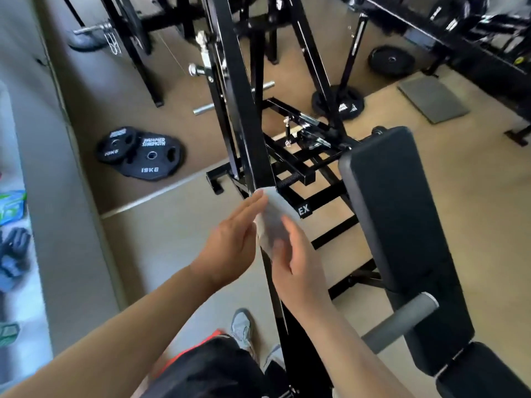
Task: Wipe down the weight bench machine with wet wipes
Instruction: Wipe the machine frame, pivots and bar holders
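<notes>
Currently: both hands are on the wet wipe (271, 222). The wipe is wrapped around the black steel upright (244, 116) of the weight bench machine, low on the slanted post, just beside the white "EX" lettering (304, 209) on a frame bar.

Left hand (232, 242): released, fingers straight and together, pressed flat on the wipe's left side.

Right hand (300, 259): against the wipe's right side, fingers roughly straight. It's motion-blurred, so I can't tell whether the thumb pinches the wipe or just rests on it.

Around it:
- Black backrest pad (402, 211) is right of the upright, tilted. A gray foam roller (402, 318) sticks out at its lower end, with the seat pad (488, 374) below that.
- Two black plates lie flat on the floor to the left: a 15KG plate (152, 159) overlapping a 10KG plate (115, 145).
- Another plate (339, 103) sits at the machine's far base, and one more (392, 61) lies further back.
- A gray mat (434, 99) lies on the floor, right of those plates.
- The person's gray shoe (242, 326) is planted on the floor, just left of the upright's foot.
- Far left, on a raised ledge (66, 225): gray-blue gloves (14, 254) and a blue-green packet (11, 206). The packet's label is unreadable.
</notes>
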{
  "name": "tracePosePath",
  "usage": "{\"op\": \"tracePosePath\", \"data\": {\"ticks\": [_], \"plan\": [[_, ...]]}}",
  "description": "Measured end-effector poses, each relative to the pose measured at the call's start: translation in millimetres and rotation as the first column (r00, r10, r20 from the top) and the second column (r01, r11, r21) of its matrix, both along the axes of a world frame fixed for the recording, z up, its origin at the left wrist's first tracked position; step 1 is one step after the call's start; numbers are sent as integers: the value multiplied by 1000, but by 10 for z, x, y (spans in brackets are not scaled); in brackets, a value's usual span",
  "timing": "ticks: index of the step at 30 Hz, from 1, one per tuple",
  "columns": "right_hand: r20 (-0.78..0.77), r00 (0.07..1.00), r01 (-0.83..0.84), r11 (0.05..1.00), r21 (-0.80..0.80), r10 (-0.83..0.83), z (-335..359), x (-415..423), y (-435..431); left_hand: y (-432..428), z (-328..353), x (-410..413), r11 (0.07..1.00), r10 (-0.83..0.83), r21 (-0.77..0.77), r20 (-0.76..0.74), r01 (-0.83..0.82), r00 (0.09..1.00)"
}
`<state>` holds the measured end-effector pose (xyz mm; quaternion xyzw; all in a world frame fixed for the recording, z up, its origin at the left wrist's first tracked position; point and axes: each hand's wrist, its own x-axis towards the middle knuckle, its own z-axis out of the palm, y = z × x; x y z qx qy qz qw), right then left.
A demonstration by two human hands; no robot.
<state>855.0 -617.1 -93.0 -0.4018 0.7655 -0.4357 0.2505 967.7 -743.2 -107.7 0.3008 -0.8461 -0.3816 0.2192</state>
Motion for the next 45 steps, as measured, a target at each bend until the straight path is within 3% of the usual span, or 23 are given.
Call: {"op": "tracePosePath", "data": {"ticks": [4, 8, 14, 23, 28, 34, 40, 45], "plan": [[-435, 898, -74, 997, -9, 63, -152, -53, -259, -49, 27, 76, 993, 121, -2, 10, -121, 993], [-597, 799, -49, 997, 62, 76, -235, -55, -662, -210, 31, 105, 990, 143, 7, -20, -143, 989], [-559, 801, -61, 957, 282, 216, -314, -204, -1353, -899, 33, -26, 989, 126, 72, 3, -126, 992], [-490, 865, 83, 933, 350, 106, -126, -673, -3106, -2592, 64, -206, 995, 5, 95, 128, -17, 992], [-562, 818, 117, 920, 374, 124, -76, -533, -3078, -3213, 255, -355, 987, -70, 158, 195, 39, 978], [-511, 850, 132, 888, 440, 127, -75, -535, -3098, -3470, 344, -494, 985, -46, 171, 127, 24, 991], [-451, 875, 30, 912, 410, 174, 21, -987, -4164, -3826, 430, -657, 981, 29, 193, 17, -32, 999], [-514, 802, -66, 900, 430, 304, -30, -1334, -4992, -4047, 499, -765, 966, 168, 205, -32, -158, 985]]}}
